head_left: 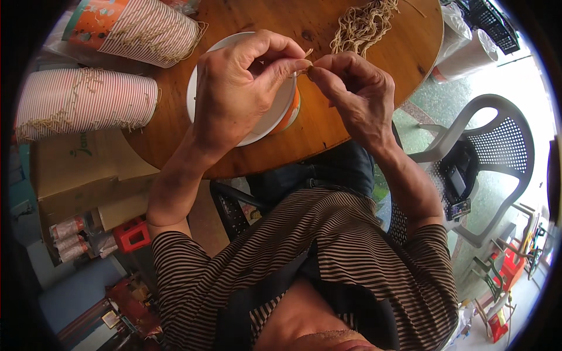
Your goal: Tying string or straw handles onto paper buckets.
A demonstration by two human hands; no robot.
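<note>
Tan twine [304, 72] is running between your hands above the near right part of the white-lined tub [282, 108], your left hand [234, 88] pinching it narrowly between thumb and forefinger and your right hand [360, 90] gripping it just beside. Two tub stacks [149, 32] [88, 99] are lying left of that tub, carrying twine and looking finished; this piece is seemingly being worked, its attachment hidden, while a loose twine bundle [364, 29] is lying beyond the tub, rightward, apparently remaining for use.
</note>
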